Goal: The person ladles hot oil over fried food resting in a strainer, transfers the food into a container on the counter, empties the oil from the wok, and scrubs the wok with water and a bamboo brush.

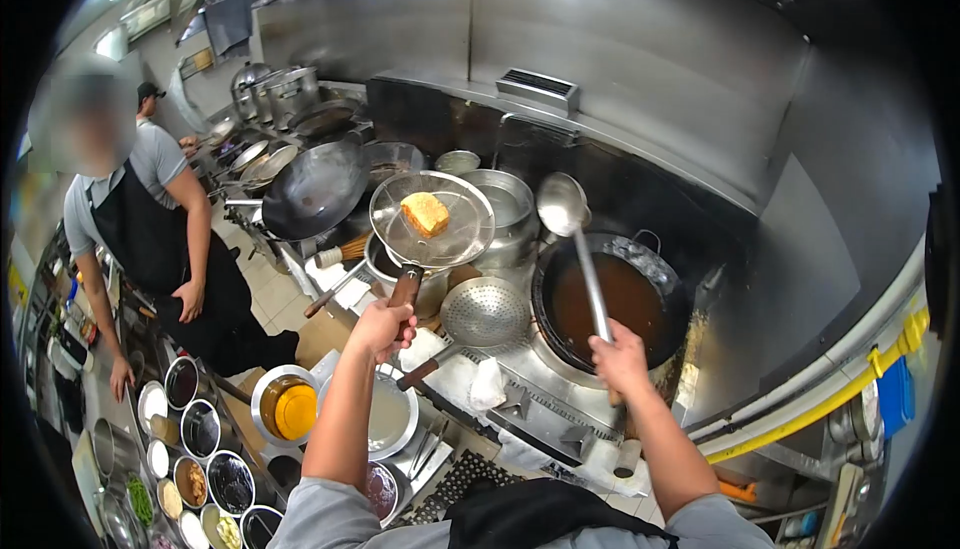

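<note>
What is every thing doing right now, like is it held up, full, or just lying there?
Left hand: shut on the strainer handle.
Strainer: held up, fried block in it.
Right hand: shut on the ladle handle.
Ladle: raised, bowl up.
Wok: holds brown liquid.
Skimmer: lying unheld.

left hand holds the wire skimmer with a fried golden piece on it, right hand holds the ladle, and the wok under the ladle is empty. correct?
Not quite: the head view shows the wok holds brown liquid, it is not empty. The rest stands: the left hand grips the wire skimmer carrying the golden piece, and the right hand holds the ladle.
</note>
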Demonstrator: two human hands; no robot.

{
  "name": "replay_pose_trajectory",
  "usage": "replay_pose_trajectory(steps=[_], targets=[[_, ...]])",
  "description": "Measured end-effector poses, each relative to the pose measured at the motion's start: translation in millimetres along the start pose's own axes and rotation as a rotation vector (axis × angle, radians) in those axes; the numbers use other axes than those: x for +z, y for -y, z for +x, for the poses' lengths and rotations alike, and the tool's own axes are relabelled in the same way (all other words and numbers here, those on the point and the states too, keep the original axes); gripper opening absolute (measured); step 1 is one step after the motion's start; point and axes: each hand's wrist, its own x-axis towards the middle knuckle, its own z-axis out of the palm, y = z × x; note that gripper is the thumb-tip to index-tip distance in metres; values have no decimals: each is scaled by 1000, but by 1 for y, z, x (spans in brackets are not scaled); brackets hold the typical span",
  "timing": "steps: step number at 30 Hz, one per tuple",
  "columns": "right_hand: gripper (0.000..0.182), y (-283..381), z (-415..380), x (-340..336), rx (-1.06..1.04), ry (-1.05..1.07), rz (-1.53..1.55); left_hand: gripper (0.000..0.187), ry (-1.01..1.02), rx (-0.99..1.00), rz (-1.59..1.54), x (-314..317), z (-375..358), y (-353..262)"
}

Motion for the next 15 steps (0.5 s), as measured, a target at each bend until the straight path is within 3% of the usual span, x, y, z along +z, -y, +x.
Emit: replay_pose_trajectory(steps=[2, 6, 8, 10, 12, 14, 15], targets=[[30, -56, 25, -62, -309, -163, -448, 5, 79, -13, -4, 17, -11, 0], [29, -84, 10, -131, -234, -420, -878, 5, 129, 4, -4, 65, -16, 10], [28, -123, 21, -154, -301, -416, -873, 6, 160, 8, 46, 87, -12, 16], [17, -135, 23, -165, 19, -292, -608, 6, 179, -25, 60, 106, -4, 26], [16, -112, 6, -154, 306, -217, -83, 6, 252, -56, 19, 121, 11, 41], [20, -95, -3, -161, 373, -144, 16, 6, 263, -58, 58, 136, 18, 54], [17, -94, -2, -170, 555, -36, 465, 6, 253, -49, 108, 144, 20, 57]])
